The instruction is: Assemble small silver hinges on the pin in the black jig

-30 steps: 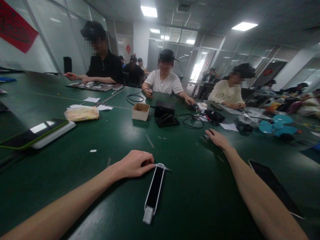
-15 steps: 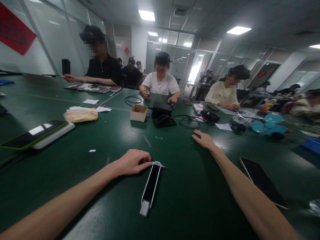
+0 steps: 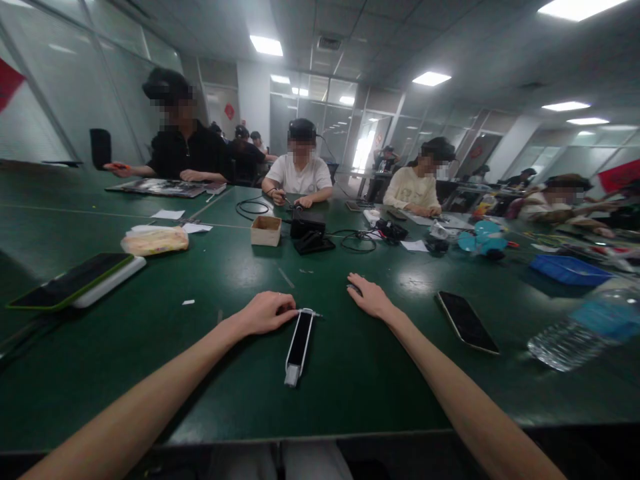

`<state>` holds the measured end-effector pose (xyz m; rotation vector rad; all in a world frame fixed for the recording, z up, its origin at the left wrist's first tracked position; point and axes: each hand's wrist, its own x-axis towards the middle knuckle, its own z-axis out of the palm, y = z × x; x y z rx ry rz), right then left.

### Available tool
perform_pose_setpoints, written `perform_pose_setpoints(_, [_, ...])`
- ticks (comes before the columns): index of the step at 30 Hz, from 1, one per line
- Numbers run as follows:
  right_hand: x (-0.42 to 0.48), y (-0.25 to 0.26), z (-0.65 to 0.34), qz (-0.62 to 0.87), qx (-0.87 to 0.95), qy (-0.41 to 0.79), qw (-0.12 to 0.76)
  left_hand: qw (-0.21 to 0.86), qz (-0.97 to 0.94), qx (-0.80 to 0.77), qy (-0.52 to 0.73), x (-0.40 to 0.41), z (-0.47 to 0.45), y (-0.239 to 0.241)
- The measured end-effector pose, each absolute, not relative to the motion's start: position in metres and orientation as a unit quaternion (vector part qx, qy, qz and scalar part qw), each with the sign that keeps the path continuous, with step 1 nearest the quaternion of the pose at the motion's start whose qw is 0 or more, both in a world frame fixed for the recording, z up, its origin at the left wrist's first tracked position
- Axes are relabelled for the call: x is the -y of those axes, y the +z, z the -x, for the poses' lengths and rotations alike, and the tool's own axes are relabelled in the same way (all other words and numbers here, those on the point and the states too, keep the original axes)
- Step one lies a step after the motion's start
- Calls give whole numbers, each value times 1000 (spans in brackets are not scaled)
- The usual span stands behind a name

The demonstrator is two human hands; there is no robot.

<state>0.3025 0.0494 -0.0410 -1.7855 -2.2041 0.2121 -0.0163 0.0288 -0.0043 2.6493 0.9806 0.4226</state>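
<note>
My left hand (image 3: 265, 312) rests on the green table, thumb and fingertips closed on the end of a thin metal rod. That rod crosses the far end of a long narrow device (image 3: 301, 343), which has a black strip, a white frame and a pale block at its near end. The device lies flat on the table, pointing towards me. To its right, my right hand (image 3: 371, 297) is low over the table, fingers bent over a small dark piece (image 3: 355, 289). My fingers hide most of that piece, so its kind cannot be told.
A dark phone (image 3: 467, 321) and a clear water bottle (image 3: 570, 337) lie to the right, near a blue tray (image 3: 570, 269). Ahead are a small open box (image 3: 265, 231) and a black device (image 3: 307, 225) with cables. Another phone (image 3: 70, 280) is at left. Several people sit around.
The view has shifted, bringing the bottle, blue tray and near table edge into sight. My right hand has come slightly closer with the dark piece. My left hand stays at the rod.
</note>
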Motion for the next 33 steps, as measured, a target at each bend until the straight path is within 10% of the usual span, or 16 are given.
perform_pose_setpoints(13, [6, -21, -289, 692, 694, 35, 196, 124, -923, -329, 156, -28, 18, -4])
perform_pose_setpoints(33, [-58, -30, -349, 763, 642, -57, 45, 130, -922, -333, 146, -22, 19, -5])
